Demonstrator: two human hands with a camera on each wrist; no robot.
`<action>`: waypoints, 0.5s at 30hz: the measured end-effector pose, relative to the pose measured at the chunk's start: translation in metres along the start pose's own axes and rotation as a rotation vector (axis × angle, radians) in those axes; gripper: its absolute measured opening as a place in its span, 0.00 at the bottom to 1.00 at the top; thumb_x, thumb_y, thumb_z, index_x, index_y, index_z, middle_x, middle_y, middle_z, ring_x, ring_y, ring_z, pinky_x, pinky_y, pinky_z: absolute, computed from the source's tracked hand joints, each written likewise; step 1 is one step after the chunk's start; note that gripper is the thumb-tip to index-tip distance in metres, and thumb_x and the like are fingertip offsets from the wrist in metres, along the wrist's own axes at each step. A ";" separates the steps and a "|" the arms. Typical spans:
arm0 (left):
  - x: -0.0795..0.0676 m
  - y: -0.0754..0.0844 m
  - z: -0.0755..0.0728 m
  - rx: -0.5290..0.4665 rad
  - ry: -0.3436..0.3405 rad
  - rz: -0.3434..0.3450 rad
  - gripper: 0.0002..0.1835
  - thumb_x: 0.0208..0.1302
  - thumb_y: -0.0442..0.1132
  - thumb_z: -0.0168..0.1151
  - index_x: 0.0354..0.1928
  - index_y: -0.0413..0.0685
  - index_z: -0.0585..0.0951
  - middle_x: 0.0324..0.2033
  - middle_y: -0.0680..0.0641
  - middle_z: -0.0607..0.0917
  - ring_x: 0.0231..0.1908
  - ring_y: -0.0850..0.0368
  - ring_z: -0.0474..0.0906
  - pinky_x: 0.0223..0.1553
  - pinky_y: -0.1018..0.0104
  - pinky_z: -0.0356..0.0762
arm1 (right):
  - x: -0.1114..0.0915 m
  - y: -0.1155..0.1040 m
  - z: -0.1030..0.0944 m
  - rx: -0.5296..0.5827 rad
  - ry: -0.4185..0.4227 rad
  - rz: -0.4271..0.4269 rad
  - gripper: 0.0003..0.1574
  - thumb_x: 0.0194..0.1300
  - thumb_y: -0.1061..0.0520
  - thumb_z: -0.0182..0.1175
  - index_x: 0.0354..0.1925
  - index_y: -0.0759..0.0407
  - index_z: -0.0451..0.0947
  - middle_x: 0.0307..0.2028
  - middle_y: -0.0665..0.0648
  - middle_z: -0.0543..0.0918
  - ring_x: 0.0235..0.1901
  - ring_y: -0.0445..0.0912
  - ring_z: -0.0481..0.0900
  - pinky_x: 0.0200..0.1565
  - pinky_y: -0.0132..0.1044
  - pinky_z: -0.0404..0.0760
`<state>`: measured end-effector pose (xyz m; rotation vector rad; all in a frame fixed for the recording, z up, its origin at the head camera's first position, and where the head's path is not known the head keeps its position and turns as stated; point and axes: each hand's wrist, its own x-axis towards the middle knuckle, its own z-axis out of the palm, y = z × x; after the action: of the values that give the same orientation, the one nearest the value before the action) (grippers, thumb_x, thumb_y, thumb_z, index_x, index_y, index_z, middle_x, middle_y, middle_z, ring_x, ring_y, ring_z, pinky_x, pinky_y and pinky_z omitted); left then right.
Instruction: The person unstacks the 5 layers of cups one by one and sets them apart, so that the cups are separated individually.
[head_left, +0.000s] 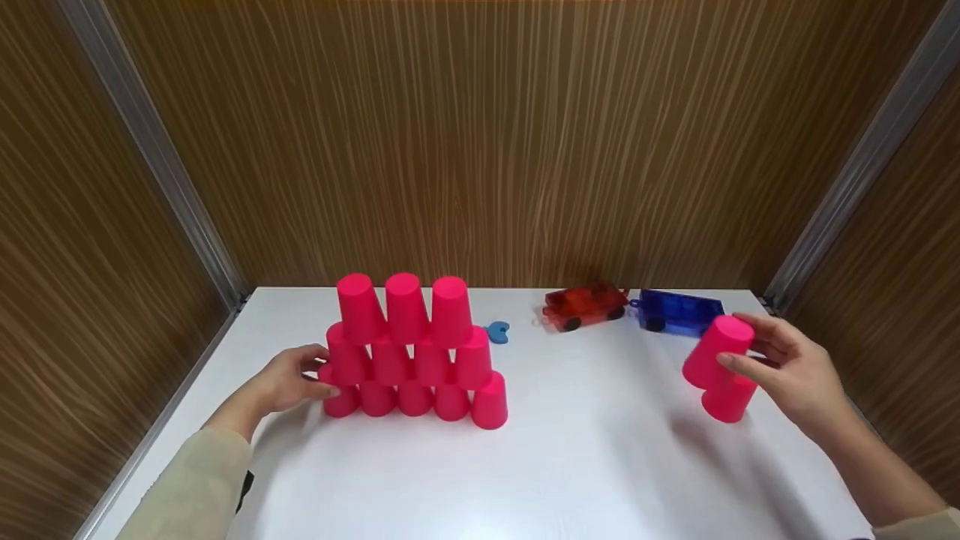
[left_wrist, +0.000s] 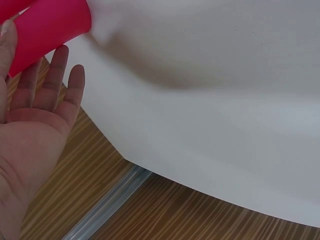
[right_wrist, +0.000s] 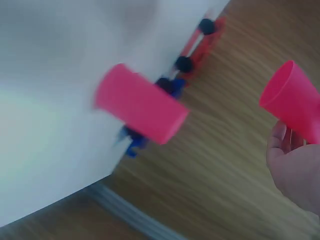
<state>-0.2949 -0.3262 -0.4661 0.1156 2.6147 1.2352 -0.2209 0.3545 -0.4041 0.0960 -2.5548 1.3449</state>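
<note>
Pink plastic cups, upside down, form a stack (head_left: 415, 364) of staggered rows on the white table, with three cups in the top row. At its lower left my left hand (head_left: 296, 379) rests beside the end cup, thumb in front. The left wrist view shows that hand (left_wrist: 37, 135) with fairly straight fingers along a pink cup (left_wrist: 55, 30). My right hand (head_left: 799, 367) holds a pink cup (head_left: 716, 352) in the air, slightly tilted, between thumb and fingers. Below it another pink cup (head_left: 727, 401) stands upside down on the table, also visible in the right wrist view.
Toward the table's back edge are a translucent red toy car (head_left: 585, 306) and a translucent blue one (head_left: 679, 311). A small blue piece (head_left: 498, 331) lies right of the stack. Wood-grain panels (head_left: 480, 150) enclose the white table (head_left: 555, 465) at the back and sides.
</note>
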 end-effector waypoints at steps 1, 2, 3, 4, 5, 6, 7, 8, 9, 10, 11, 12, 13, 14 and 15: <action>0.000 0.000 0.000 -0.002 0.002 -0.005 0.35 0.61 0.39 0.80 0.68 0.41 0.76 0.61 0.38 0.82 0.63 0.36 0.76 0.58 0.46 0.82 | -0.002 0.006 -0.002 -0.002 -0.003 0.013 0.46 0.69 0.50 0.74 0.77 0.59 0.66 0.56 0.43 0.79 0.49 0.33 0.82 0.43 0.30 0.86; 0.000 0.000 0.000 0.002 -0.001 0.002 0.35 0.61 0.39 0.80 0.68 0.40 0.76 0.61 0.37 0.82 0.63 0.36 0.76 0.59 0.46 0.82 | -0.004 0.011 -0.004 -0.002 -0.004 0.024 0.46 0.68 0.50 0.74 0.76 0.59 0.66 0.55 0.42 0.79 0.49 0.32 0.82 0.43 0.30 0.86; 0.000 0.000 0.000 0.002 0.002 -0.003 0.35 0.61 0.39 0.80 0.68 0.40 0.76 0.61 0.37 0.82 0.63 0.36 0.76 0.59 0.46 0.82 | -0.007 0.016 -0.005 -0.002 -0.008 0.038 0.46 0.68 0.50 0.75 0.76 0.59 0.66 0.55 0.42 0.79 0.48 0.32 0.82 0.43 0.31 0.87; 0.000 0.000 0.000 0.002 0.003 -0.006 0.35 0.61 0.39 0.80 0.68 0.41 0.76 0.61 0.38 0.82 0.63 0.37 0.76 0.59 0.46 0.82 | -0.009 0.021 -0.006 0.001 -0.012 0.050 0.46 0.68 0.50 0.75 0.75 0.59 0.67 0.54 0.42 0.79 0.48 0.33 0.82 0.43 0.31 0.87; 0.000 0.000 0.000 0.000 0.007 -0.011 0.35 0.61 0.39 0.80 0.68 0.41 0.76 0.60 0.38 0.82 0.63 0.37 0.76 0.59 0.46 0.82 | -0.012 0.026 -0.008 0.006 -0.018 0.063 0.46 0.68 0.50 0.75 0.75 0.59 0.67 0.54 0.42 0.79 0.48 0.33 0.82 0.43 0.32 0.87; 0.000 0.000 0.000 0.004 0.003 -0.007 0.35 0.61 0.40 0.80 0.68 0.41 0.76 0.61 0.38 0.82 0.63 0.37 0.76 0.59 0.46 0.82 | -0.014 0.030 -0.009 0.008 -0.024 0.075 0.45 0.68 0.50 0.75 0.74 0.59 0.67 0.53 0.41 0.79 0.47 0.33 0.82 0.43 0.32 0.87; 0.000 0.000 0.000 0.002 0.004 -0.009 0.35 0.61 0.40 0.80 0.68 0.41 0.76 0.61 0.38 0.82 0.63 0.37 0.76 0.59 0.46 0.82 | -0.016 0.035 -0.010 0.008 -0.030 0.088 0.45 0.67 0.49 0.75 0.74 0.59 0.67 0.53 0.40 0.79 0.47 0.33 0.82 0.43 0.32 0.87; 0.000 0.000 0.000 0.003 0.004 -0.009 0.35 0.61 0.40 0.80 0.68 0.42 0.76 0.60 0.38 0.82 0.63 0.37 0.76 0.59 0.46 0.82 | -0.018 0.039 -0.011 0.010 -0.034 0.102 0.45 0.67 0.49 0.75 0.74 0.59 0.67 0.52 0.39 0.79 0.47 0.33 0.82 0.43 0.33 0.87; 0.000 0.000 0.000 -0.002 0.009 -0.016 0.35 0.60 0.40 0.80 0.68 0.43 0.76 0.60 0.39 0.82 0.63 0.38 0.76 0.59 0.46 0.82 | -0.020 0.044 -0.011 0.012 -0.040 0.114 0.45 0.67 0.49 0.76 0.73 0.60 0.67 0.51 0.39 0.79 0.47 0.33 0.82 0.43 0.33 0.87; -0.001 0.001 0.000 -0.003 0.006 -0.011 0.35 0.61 0.40 0.80 0.68 0.42 0.76 0.60 0.39 0.82 0.63 0.37 0.76 0.59 0.46 0.82 | -0.021 0.049 -0.012 0.013 -0.045 0.127 0.45 0.67 0.49 0.76 0.73 0.60 0.67 0.51 0.38 0.79 0.46 0.33 0.83 0.43 0.33 0.87; -0.001 0.001 0.000 -0.002 0.005 -0.008 0.34 0.61 0.39 0.80 0.68 0.42 0.76 0.60 0.38 0.82 0.63 0.37 0.76 0.59 0.46 0.82 | -0.022 0.053 -0.013 0.013 -0.049 0.141 0.45 0.67 0.49 0.76 0.73 0.60 0.67 0.50 0.37 0.79 0.46 0.32 0.82 0.43 0.33 0.87; -0.001 0.002 0.000 -0.001 0.004 -0.002 0.34 0.61 0.39 0.79 0.67 0.42 0.76 0.60 0.38 0.82 0.63 0.37 0.76 0.59 0.45 0.82 | -0.023 0.057 -0.014 0.012 -0.053 0.153 0.46 0.66 0.49 0.76 0.73 0.61 0.67 0.50 0.36 0.79 0.46 0.32 0.83 0.43 0.33 0.87; -0.001 0.002 0.000 -0.004 0.009 -0.004 0.33 0.61 0.39 0.80 0.67 0.42 0.77 0.60 0.39 0.82 0.63 0.38 0.77 0.59 0.46 0.81 | -0.024 0.061 -0.015 0.013 -0.057 0.168 0.46 0.66 0.49 0.76 0.73 0.62 0.66 0.50 0.36 0.79 0.45 0.33 0.83 0.43 0.33 0.88; -0.001 0.002 0.000 -0.003 0.009 0.001 0.33 0.61 0.38 0.79 0.66 0.42 0.77 0.59 0.39 0.82 0.62 0.37 0.77 0.59 0.45 0.81 | -0.025 0.064 -0.015 0.014 -0.061 0.180 0.47 0.66 0.49 0.77 0.73 0.62 0.66 0.49 0.36 0.80 0.45 0.33 0.83 0.43 0.34 0.88; -0.002 0.002 0.000 -0.003 0.008 0.007 0.32 0.61 0.38 0.79 0.66 0.42 0.77 0.59 0.38 0.82 0.62 0.37 0.77 0.59 0.45 0.81 | -0.026 0.067 -0.016 0.011 -0.067 0.193 0.48 0.65 0.49 0.77 0.73 0.62 0.65 0.50 0.37 0.80 0.45 0.33 0.83 0.44 0.34 0.88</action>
<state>-0.2935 -0.3251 -0.4640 0.1195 2.6220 1.2440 -0.2049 0.4043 -0.4558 -0.1085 -2.6702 1.4459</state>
